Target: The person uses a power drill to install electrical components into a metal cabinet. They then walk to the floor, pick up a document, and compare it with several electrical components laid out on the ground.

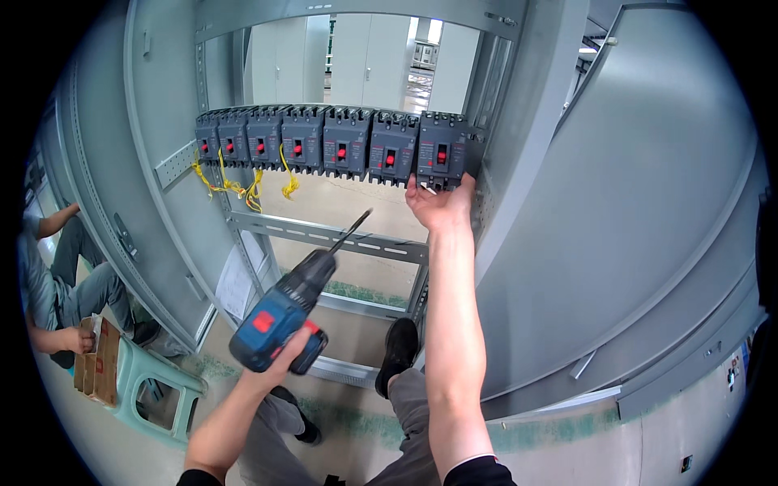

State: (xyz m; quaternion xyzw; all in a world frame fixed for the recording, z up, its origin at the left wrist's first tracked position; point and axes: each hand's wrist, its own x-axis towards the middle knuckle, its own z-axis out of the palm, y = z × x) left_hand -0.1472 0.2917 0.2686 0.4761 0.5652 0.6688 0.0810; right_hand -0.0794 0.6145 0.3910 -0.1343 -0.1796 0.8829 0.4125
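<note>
My left hand is wrapped round the grip of a blue and black cordless drill. Its long thin bit slants up to the right, and the tip is apart from everything. My right hand grips the rightmost circuit breaker from below, fingers and thumb at its lower edge. That breaker is dark grey with a red toggle. To its left, several similar circuit breakers stand in a row across the grey cabinet frame. Yellow wires hang in loose bunches from the left ones.
A slotted crossbar spans the frame below the breakers. Large grey panels flank the right side. At the left, another person sits with a hand at a cardboard box on a pale green stool. My feet are by the frame's base.
</note>
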